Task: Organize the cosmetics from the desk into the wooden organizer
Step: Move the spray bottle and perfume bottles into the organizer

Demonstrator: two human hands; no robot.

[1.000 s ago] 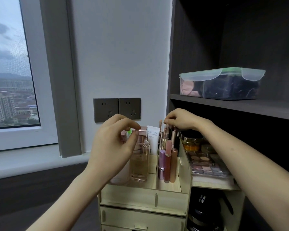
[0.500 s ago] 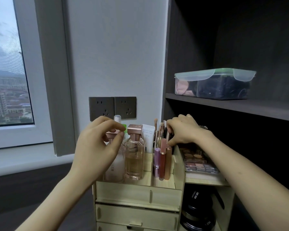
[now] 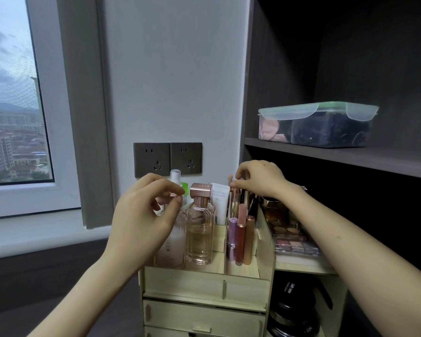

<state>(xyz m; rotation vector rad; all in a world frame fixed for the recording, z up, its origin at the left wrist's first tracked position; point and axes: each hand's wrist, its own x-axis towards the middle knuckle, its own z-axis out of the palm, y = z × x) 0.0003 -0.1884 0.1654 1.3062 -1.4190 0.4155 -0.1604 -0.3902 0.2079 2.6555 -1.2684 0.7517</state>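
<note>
While both hands hover over its top tray, the wooden organizer (image 3: 204,285) stands at 6 o'clock of the view: pale plywood with flat, slotted drawer fronts.

Left hand (image 3: 144,215): fingers curled, thumb and index tips almost meeting over the frosted bottle (image 3: 171,242). Cannot tell whether they pinch its cap.

Just beside the frosted bottle, at its 3 o'clock, is the perfume bottle (image 3: 199,234): faceted clear glass, amber liquid, square rose-gold cap.

At 1 o'clock of that is a matte white tube (image 3: 220,205), printed "MOISTURE" and "50"; the rest is too small to read.

Right hand (image 3: 260,181): thumb and index clamped on the tip of a slim stick (image 3: 230,178) among upright brushes (image 3: 233,203).

Front narrow compartment: three glossy cylindrical lip tubes (image 3: 240,237) in lilac, red-brown and copper.

At the organizer's 3 o'clock an eyeshadow palette (image 3: 294,242) lies flat. Black round jars (image 3: 292,300) sit beneath it; their white lettering is unreadable.
</note>
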